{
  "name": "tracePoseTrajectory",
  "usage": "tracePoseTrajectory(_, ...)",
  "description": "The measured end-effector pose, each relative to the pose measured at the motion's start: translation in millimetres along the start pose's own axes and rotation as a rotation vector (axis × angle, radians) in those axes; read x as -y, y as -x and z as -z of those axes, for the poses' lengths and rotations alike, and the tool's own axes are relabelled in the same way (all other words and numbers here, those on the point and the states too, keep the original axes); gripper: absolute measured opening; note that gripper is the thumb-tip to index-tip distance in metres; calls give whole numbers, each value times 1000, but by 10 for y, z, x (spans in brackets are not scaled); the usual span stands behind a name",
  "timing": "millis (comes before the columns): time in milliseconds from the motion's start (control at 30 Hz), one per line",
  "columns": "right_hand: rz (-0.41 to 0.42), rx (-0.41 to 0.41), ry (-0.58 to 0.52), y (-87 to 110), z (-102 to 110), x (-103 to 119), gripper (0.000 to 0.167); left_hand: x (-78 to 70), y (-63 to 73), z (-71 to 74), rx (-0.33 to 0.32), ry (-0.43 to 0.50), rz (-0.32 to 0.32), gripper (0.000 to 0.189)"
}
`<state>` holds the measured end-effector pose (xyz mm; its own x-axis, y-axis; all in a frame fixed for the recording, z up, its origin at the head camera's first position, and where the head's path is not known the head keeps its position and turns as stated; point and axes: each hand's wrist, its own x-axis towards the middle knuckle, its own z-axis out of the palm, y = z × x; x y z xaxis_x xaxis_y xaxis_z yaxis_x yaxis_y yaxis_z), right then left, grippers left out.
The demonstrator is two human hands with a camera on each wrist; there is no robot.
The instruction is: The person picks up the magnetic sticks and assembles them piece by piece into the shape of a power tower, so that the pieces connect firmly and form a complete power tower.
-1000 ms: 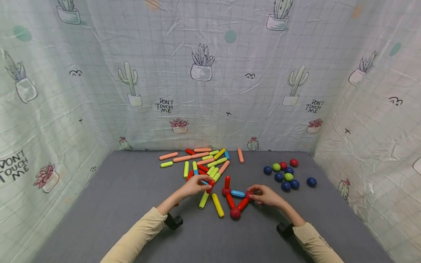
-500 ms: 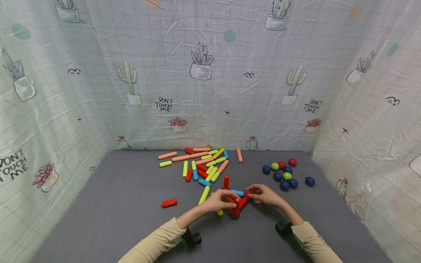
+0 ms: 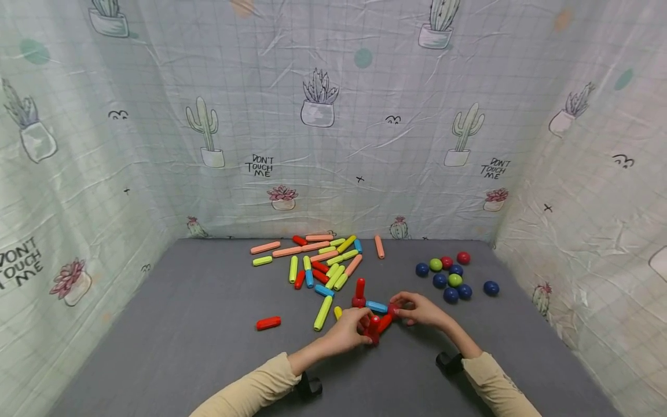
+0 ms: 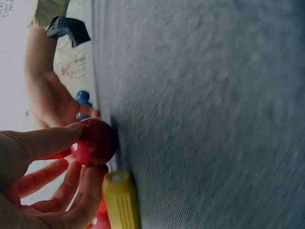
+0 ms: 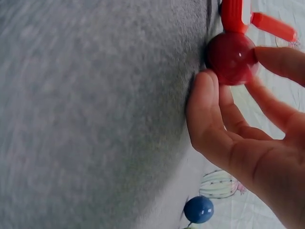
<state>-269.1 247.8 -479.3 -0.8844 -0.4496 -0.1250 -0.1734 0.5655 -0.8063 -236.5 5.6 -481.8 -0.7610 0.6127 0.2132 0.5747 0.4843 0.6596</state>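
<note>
Left hand (image 3: pixel 345 334) grips the near ball (image 4: pixel 95 142) beneath an upright red rod (image 3: pixel 374 326), I see; my right hand (image 3: pixel 424 311) pinches the right ball (image 5: pixel 232 58), joined by a blue rod (image 3: pixel 377 307) to the far ball (image 3: pixel 358 302).

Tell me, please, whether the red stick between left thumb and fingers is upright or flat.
Upright: in the head view, the red stick rises above the red ball, end uppermost.
</note>
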Motion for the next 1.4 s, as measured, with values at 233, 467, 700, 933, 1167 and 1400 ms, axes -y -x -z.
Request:
tracePoseTrajectory(233,-16,52,-33,66,61,-1,34,169,-148,191,-66,-16,12,29)
tracePoseTrajectory(467,-31,103,-141,41,7,44,34,388,-351,346,-100,158,158,30)
tracePoseTrajectory(700,-36,172,-255,-7,-92,124,43,479,-254,682,-105,338,324,36)
tracePoseTrajectory(933,-45,170,-291,-5,-114,140,41,650,284,1195,9,102,283,29)
tracePoseTrajectory(1167,-21,219,-303,-12,-199,171,40,841,859,1325,79,-296,219,23)
tracePoseTrajectory(1400,-28,212,-331,-52,-264,219,42,845,1014,1213,34,-520,258,16)
